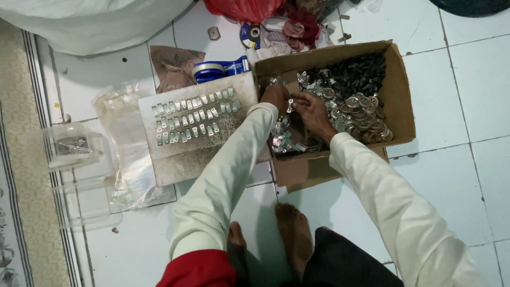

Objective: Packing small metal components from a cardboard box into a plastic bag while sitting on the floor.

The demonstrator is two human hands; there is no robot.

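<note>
on a white tiled floor (457, 175), both hands (276, 96) (313, 112) pinch one small metal clip (289, 106) over a cardboard box (399, 101)

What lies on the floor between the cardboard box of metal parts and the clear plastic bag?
In the head view, a grey board carrying rows of small metal clips lies between the cardboard box and the plastic bag.

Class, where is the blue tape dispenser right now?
The blue tape dispenser lies on the white tiled floor, between the grey board and the brown cardboard box.
</note>
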